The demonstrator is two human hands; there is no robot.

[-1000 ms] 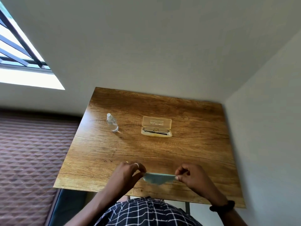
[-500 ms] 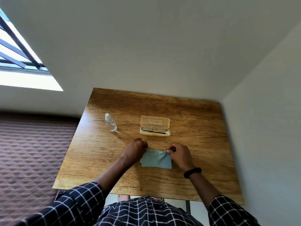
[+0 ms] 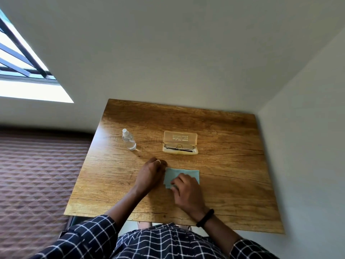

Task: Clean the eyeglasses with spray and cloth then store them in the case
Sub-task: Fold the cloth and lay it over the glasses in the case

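Cloth [image 3: 187,172] now flat beneath right hand [image 3: 187,193]

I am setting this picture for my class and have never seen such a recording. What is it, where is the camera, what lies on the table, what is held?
There is no machine: a person works with bare hands. The one picture comes from a wide-angle camera on that person's head, looking forward and down. On the brown wooden table stand a small clear plastic spray bottle and an open pale translucent case with thin metal-framed eyeglasses inside. Nearer lies a flat light blue cleaning cloth. The right hand rests on it, fingertips pressing; the left hand touches its left edge with curled fingers, but whether they pinch it is hidden.
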